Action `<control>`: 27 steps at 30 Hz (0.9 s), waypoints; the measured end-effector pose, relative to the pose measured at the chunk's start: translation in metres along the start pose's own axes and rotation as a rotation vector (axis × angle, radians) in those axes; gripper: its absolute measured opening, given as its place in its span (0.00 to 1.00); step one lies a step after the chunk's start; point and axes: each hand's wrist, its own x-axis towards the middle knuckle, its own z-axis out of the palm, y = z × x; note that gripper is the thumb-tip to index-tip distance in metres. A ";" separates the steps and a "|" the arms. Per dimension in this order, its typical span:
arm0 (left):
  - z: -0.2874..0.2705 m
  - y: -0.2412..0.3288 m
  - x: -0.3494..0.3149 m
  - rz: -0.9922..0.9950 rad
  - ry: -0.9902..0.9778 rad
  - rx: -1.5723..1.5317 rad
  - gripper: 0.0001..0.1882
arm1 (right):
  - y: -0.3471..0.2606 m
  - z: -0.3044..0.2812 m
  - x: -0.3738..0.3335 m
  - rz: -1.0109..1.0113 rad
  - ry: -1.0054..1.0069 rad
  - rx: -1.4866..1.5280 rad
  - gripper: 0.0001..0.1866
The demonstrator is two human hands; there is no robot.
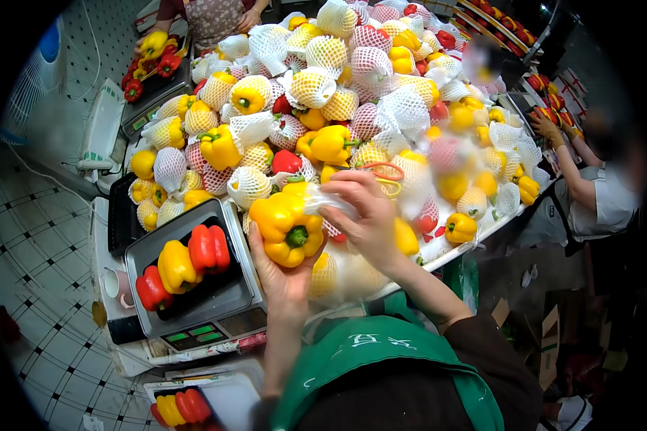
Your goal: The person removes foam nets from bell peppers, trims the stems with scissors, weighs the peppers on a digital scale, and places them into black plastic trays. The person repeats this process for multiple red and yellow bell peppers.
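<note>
My left hand (274,276) holds a large yellow bell pepper (277,215) from below, its green stem end turned toward me. The fingers of my right hand (366,215) are pinched on a crumpled white foam net (327,201) against the pepper's upper right side. Just beyond that hand, orange and yellow loops (384,172) show; I cannot tell what they belong to. To the left of my left hand, a black tray with a red bell pepper (209,248), a yellow one (177,266) and another red one (153,289) sits on a scale (248,291).
A heap of yellow and red peppers, many in foam nets (338,100), covers the table ahead. Below the scale lies another packed tray (180,408). One person works at the far left beside another scale (151,100), another at the right (589,194). A fan (36,86) stands left.
</note>
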 end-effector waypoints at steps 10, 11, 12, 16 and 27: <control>-0.013 -0.009 0.007 0.146 0.130 0.051 0.28 | 0.004 0.017 -0.022 -0.266 -0.200 -0.311 0.13; -0.013 -0.010 0.006 0.166 0.147 0.051 0.27 | 0.003 0.016 -0.023 -0.263 -0.210 -0.292 0.11; -0.015 -0.009 0.007 0.189 0.159 0.047 0.27 | 0.002 0.012 -0.024 -0.180 -0.277 -0.229 0.10; -0.019 0.004 0.011 0.187 0.132 0.023 0.29 | 0.012 -0.004 -0.035 0.175 -0.394 0.027 0.08; -0.021 -0.005 0.014 0.036 0.068 -0.049 0.28 | 0.014 -0.006 -0.015 0.498 0.010 0.466 0.14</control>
